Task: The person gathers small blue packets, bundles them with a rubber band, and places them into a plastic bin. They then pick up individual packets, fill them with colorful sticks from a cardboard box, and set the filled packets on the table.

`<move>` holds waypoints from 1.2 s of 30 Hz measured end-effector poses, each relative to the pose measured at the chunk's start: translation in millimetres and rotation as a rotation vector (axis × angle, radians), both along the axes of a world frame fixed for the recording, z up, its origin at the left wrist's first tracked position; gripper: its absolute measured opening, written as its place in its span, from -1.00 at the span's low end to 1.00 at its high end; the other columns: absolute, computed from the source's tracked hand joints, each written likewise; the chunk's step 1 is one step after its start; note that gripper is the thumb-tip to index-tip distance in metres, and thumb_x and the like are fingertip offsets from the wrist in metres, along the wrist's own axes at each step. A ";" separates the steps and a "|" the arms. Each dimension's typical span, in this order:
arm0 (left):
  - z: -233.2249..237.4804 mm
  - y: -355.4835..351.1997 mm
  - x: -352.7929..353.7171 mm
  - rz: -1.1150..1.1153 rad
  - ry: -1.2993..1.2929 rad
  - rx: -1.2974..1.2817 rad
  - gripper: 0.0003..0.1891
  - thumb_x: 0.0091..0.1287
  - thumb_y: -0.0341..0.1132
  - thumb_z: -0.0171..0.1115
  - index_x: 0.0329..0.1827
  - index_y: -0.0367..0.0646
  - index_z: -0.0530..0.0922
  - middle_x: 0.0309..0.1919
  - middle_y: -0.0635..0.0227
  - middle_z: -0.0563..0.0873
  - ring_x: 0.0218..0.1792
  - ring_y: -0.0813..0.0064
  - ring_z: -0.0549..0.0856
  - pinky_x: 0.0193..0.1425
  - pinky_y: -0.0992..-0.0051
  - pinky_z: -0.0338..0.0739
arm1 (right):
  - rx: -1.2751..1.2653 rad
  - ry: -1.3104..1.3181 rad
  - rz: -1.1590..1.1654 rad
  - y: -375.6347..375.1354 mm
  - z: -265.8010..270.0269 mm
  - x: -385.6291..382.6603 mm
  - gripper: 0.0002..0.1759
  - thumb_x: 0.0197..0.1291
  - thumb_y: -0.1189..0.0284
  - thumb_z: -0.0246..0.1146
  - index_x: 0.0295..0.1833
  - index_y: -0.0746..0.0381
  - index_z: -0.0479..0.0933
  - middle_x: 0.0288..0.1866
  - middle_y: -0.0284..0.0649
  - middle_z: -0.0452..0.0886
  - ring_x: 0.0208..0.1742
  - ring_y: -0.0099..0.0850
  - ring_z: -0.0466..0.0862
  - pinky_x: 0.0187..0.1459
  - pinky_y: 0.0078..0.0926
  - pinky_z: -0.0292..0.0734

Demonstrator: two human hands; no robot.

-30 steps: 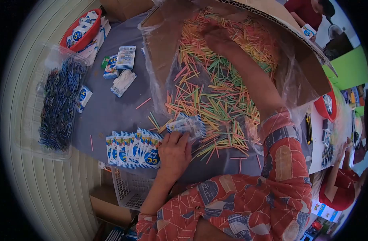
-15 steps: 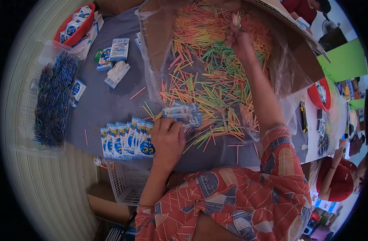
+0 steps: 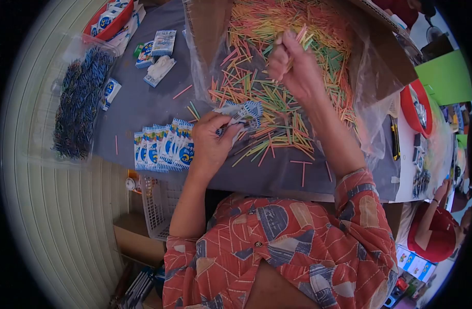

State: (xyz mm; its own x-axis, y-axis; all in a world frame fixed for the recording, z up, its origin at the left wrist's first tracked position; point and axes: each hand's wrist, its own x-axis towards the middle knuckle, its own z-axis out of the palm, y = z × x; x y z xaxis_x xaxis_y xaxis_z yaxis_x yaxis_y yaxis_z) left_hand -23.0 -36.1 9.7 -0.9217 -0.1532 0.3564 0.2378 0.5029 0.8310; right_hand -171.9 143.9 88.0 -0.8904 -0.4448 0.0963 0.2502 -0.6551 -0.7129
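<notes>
Thumb and fingers of my left hand (image 3: 213, 141) pinch a blue-and-white striped plastic packet (image 3: 245, 114), partly see-through, above the near edge of the stick pile. My right hand (image 3: 296, 67) is raised over the box, its fingers closed around a small bundle of thin coloured sticks (image 3: 304, 36) that poke out at the top. Below it lies a big heap of loose pink, yellow, orange and green sticks (image 3: 277, 98). Left of my left hand, several printed packets (image 3: 161, 147) lie overlapped in a row.
A clear tray (image 3: 43, 118) of dark blue twisted strands (image 3: 81, 103) stands at left, under a red basket (image 3: 117, 30) of packets. The cardboard box (image 3: 209, 31) has plastic lining. A yellow-black cutter (image 3: 395, 139) lies right. A person in red (image 3: 435, 232) is at far right.
My right hand has drawn back from the far side of the heap with its sticks. My left hand has lifted the packet off the table. The whole view has shifted slightly.
</notes>
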 end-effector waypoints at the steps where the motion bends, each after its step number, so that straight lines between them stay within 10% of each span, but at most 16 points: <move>1: 1.5 3.5 -1.3 -0.024 0.010 0.147 -0.81 0.05 -0.51 0.53 -0.29 -0.29 0.70 -0.40 0.25 0.68 -0.37 0.35 0.69 -0.29 0.41 0.53 | 0.042 0.084 0.034 -3.4 4.9 17.9 -0.74 0.56 0.22 0.05 -0.12 0.19 0.41 -0.58 -0.42 0.27 -0.64 -0.56 0.26 -0.61 -0.54 0.24; 4: 1.2 14.6 -3.5 -0.074 0.028 0.202 -0.87 0.18 -0.61 0.44 -0.22 -0.32 0.69 -0.34 0.40 0.69 -0.34 0.66 0.64 -0.24 0.59 0.54 | 0.041 0.194 0.059 -10.7 3.4 44.3 -0.74 0.56 0.23 0.06 -0.13 0.19 0.40 -0.57 -0.37 0.32 -0.62 -0.51 0.36 -0.59 -0.50 0.33; 12: 1.8 41.1 -15.6 -0.158 0.058 0.542 -0.84 0.19 -0.60 0.46 -0.19 -0.32 0.70 -0.30 0.37 0.67 -0.31 0.60 0.66 -0.23 0.58 0.58 | 0.348 0.548 -0.066 2.2 -12.9 40.7 -0.65 0.54 0.17 0.07 -0.08 0.25 0.55 -0.36 -0.16 0.70 -0.23 -0.39 0.72 -0.19 -0.44 0.61; 28: 8.3 67.7 -53.3 -0.124 0.115 0.222 -0.84 0.16 -0.58 0.48 -0.22 -0.33 0.68 -0.38 0.35 0.68 -0.39 0.62 0.63 -0.31 0.60 0.51 | 0.408 0.606 -0.273 26.2 -18.8 21.4 -0.67 0.55 0.30 0.09 0.03 0.36 0.58 -0.25 -0.18 0.74 -0.16 -0.51 0.70 -0.03 -0.48 0.62; 36: 3.4 71.4 -72.8 -0.124 0.177 0.258 -0.84 0.17 -0.58 0.47 -0.21 -0.32 0.69 -0.38 0.34 0.69 -0.38 0.58 0.65 -0.31 0.56 0.53 | 0.729 0.564 -0.103 45.4 -11.1 6.1 -0.39 0.51 -0.06 0.04 -0.05 0.31 0.67 -0.21 -0.28 0.72 -0.08 -0.52 0.66 0.01 -0.49 0.55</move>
